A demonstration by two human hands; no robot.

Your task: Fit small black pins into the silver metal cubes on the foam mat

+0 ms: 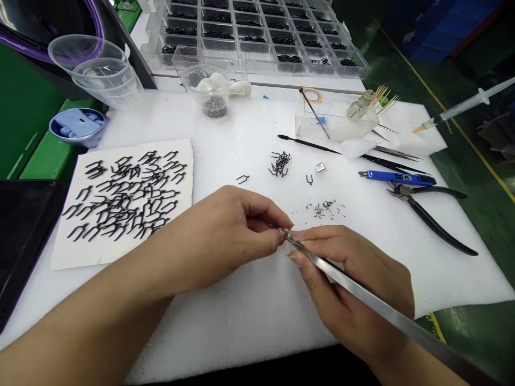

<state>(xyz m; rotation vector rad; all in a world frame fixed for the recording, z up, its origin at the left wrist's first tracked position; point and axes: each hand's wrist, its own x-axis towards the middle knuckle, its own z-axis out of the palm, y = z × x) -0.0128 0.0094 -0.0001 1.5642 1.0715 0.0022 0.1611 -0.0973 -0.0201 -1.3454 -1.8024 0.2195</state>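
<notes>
My left hand (225,230) is closed in a pinch on a tiny metal part (282,232) at its fingertips. My right hand (354,279) grips long steel tweezers (362,297), whose tip meets that part. Both hands hover over the white foam mat (257,134). Just beyond them lie a scatter of tiny metal bits (325,208), a small pile of black forked clips (279,163) and two single clips (242,178).
A paper sheet (183,155) at left carries several black forked clips. At right lie black pliers (434,217), a blue knife (396,177), tweezers and a syringe (462,107). Behind are plastic cups (96,67), a cup of small parts (207,88) and a compartment box (257,32).
</notes>
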